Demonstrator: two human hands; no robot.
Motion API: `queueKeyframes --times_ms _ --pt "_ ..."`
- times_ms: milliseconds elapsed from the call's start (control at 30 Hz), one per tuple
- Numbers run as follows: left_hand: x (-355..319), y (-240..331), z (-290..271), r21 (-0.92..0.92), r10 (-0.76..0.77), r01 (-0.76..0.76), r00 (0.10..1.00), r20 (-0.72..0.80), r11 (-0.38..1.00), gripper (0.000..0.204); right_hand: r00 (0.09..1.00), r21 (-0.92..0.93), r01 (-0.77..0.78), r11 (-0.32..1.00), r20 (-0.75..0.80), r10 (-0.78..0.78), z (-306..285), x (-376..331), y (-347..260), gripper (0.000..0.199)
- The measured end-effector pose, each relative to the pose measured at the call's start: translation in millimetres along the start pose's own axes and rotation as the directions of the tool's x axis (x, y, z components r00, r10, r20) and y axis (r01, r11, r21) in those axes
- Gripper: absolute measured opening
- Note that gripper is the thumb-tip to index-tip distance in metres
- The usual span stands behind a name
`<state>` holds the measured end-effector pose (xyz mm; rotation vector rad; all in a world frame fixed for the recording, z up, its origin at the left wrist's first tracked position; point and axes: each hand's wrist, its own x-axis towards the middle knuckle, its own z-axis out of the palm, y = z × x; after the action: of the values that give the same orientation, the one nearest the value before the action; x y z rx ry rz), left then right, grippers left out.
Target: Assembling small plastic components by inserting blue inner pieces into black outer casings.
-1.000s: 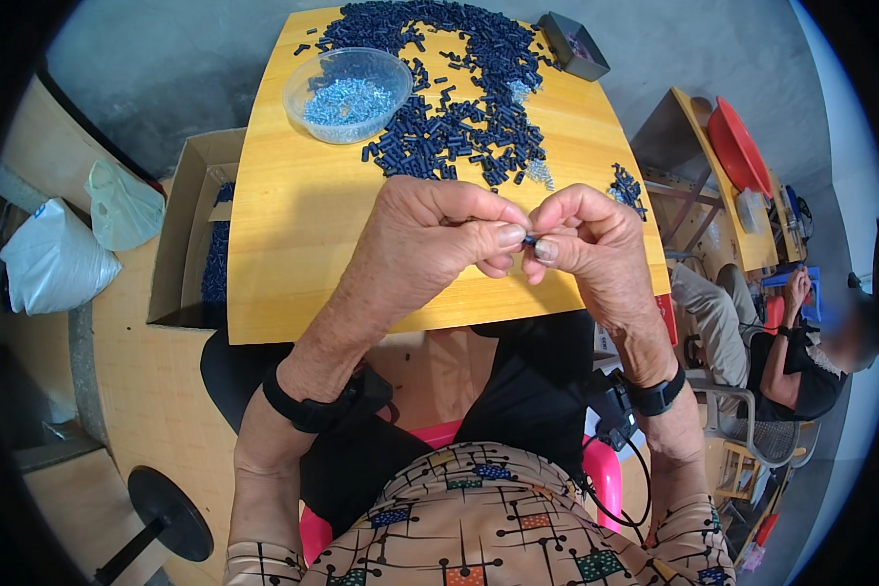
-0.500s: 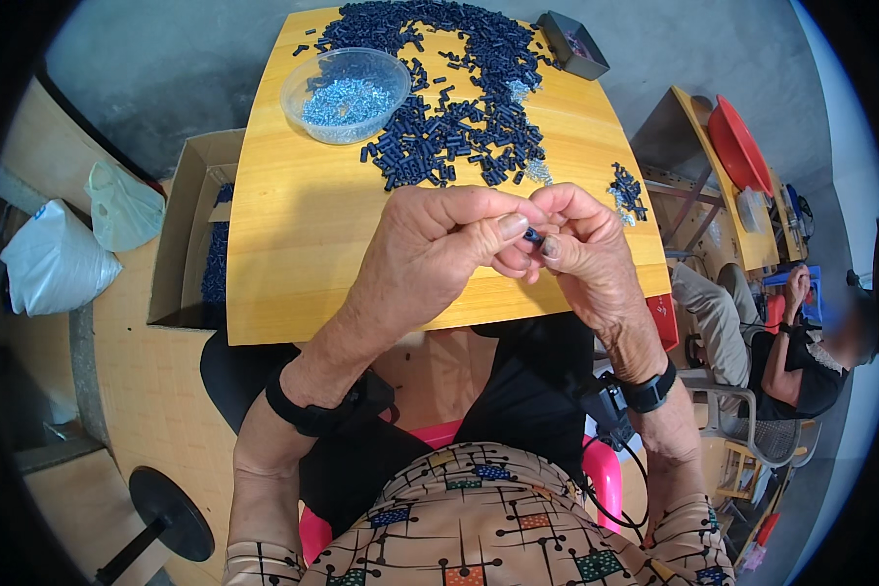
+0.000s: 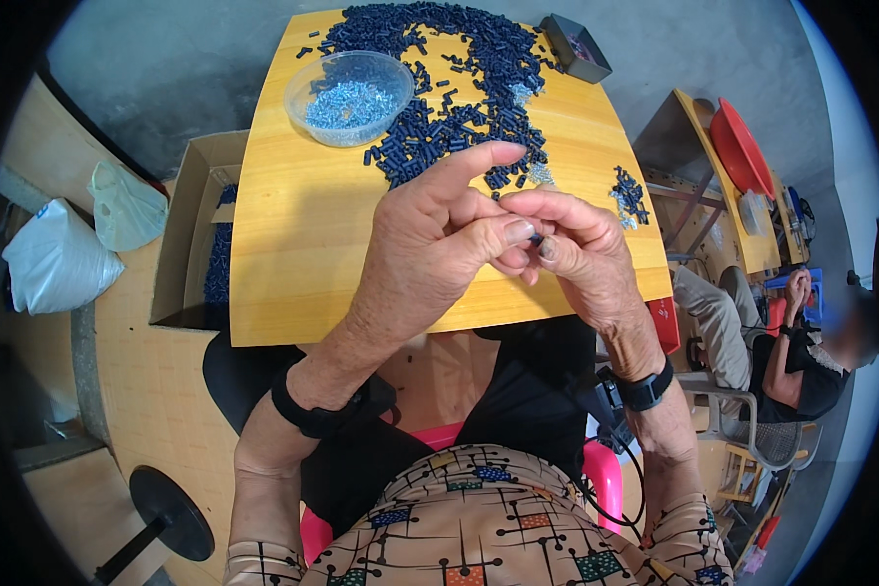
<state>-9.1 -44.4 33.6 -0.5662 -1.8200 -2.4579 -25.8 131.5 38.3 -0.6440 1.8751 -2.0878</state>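
Nearest, below the patterned shirt's short sleeves, each wrist carried a black band, the left one (image 3: pixel 313 415) bulkier than the right one (image 3: pixel 645 393). Above them, the left hand (image 3: pixel 420 230) and right hand (image 3: pixel 596 259) met over the near half of the yellow wooden counter (image 3: pixel 303 225), holding a small dark-blue cylinder (image 3: pixel 537 239) between the two thumb tips.

Half a second earlier the left index fingertip sat close above the piece; now that finger had lifted and stretched out toward the heap. The left grip was thus part open, its thumb closed on the piece against the curled fingers behind. The right grip stayed pinched, thumb and index together. With the index away, the hold seemed to rest on both thumbs; whether anything was seated in the piece, I could not tell.

Beyond lay the main heap of dark-blue cylinders (image 3: pixel 503 63), with tiny silvery parts (image 3: pixel 540 174) at its near edge, a smaller cluster (image 3: pixel 631 190) to the right, a clear plastic bowl (image 3: pixel 347 142) of bluish bits to the left, and a dark tray (image 3: pixel 586 70) at the far right corner.
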Motion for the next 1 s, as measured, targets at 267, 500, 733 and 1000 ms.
queueKeyframes --times_ms 267,500,733,1000 --pt "0 -8 5 -0.195 -0.066 0.053 0.996 -0.064 0.979 0.035 0.996 0.012 0.094 0.995 -0.003 -0.094 -1 3 4 0.034" --pt "-2 -11 4 -0.323 -0.225 0.202 0.974 -0.035 0.925 0.022 0.996 0.037 0.083 0.996 -0.034 -0.081 -1 3 6 0.037" --pt "-1 -13 0 -0.307 -0.372 0.378 0.925 0.079 0.874 0.021 0.995 -0.055 0.097 0.994 -0.006 -0.098 -12 0 12 0.035" --pt "-3 -20 10 -0.357 -0.374 0.344 0.927 -0.015 0.868 0.021 0.988 0.141 0.084 0.986 -0.137 -0.065 7 -4 19 0.037"
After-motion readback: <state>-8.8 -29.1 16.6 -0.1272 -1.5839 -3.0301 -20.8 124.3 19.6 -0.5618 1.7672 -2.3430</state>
